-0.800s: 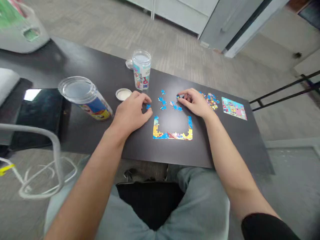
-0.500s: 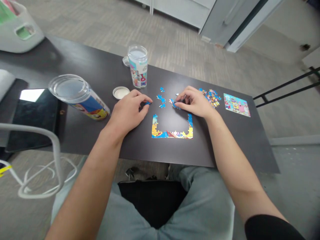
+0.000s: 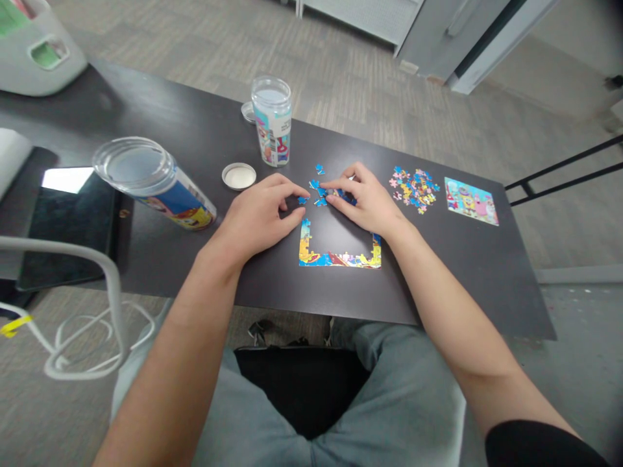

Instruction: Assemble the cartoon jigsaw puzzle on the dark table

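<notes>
My left hand (image 3: pixel 267 211) pinches a blue puzzle piece (image 3: pixel 303 200) between thumb and index finger, just above the left side of the puzzle border. Close by on the right, my right hand (image 3: pixel 363 198) has thumb and index finger closed on a blue puzzle piece (image 3: pixel 322 192) among several loose ones. More pieces lie partly hidden under its palm. A lone blue piece (image 3: pixel 320 169) rests farther back. The joined puzzle border (image 3: pixel 341 260), three-sided and open at the far side, lies flat in front of both hands; my right wrist covers its upper right end.
A pile of mixed puzzle pieces (image 3: pixel 416 189) and a picture card (image 3: pixel 471 200) lie to the right. On the left stand two clear-topped jars, a large one (image 3: pixel 168 194) and a smaller one (image 3: pixel 272 123), with a round lid (image 3: pixel 239 176). A black tablet (image 3: pixel 68 227) and white cable (image 3: pixel 109 279) are farther left.
My right hand has shifted left to the loose blue pieces, nearer my left hand. The left hand keeps its pinch on the piece. The view has moved slightly.
</notes>
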`<action>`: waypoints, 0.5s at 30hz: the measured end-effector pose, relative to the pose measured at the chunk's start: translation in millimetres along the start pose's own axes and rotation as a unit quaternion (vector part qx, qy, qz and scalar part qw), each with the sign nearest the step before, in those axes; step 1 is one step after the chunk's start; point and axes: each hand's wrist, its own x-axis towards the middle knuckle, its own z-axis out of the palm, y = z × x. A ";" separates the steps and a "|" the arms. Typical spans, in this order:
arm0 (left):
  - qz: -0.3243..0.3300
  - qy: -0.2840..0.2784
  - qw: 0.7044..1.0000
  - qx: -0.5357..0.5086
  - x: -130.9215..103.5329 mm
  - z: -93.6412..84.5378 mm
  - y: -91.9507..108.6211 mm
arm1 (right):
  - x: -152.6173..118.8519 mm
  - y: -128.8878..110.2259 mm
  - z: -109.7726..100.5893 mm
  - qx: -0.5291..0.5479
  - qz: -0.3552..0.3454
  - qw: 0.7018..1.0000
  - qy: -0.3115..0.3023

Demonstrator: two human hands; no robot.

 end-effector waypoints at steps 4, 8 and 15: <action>0.010 -0.014 1.000 0.002 -1.5 -1.0 -4.4 | 2.8 -2.6 2.6 0.023 0.019 1.000 0.008; 0.026 -0.039 0.998 -0.031 -4.7 -3.2 -11.0 | 5.5 -3.7 5.3 0.054 0.040 0.998 0.012; 0.018 -0.047 0.998 -0.034 -5.3 -3.8 -12.7 | 7.8 -19.5 6.1 0.107 0.091 0.990 0.013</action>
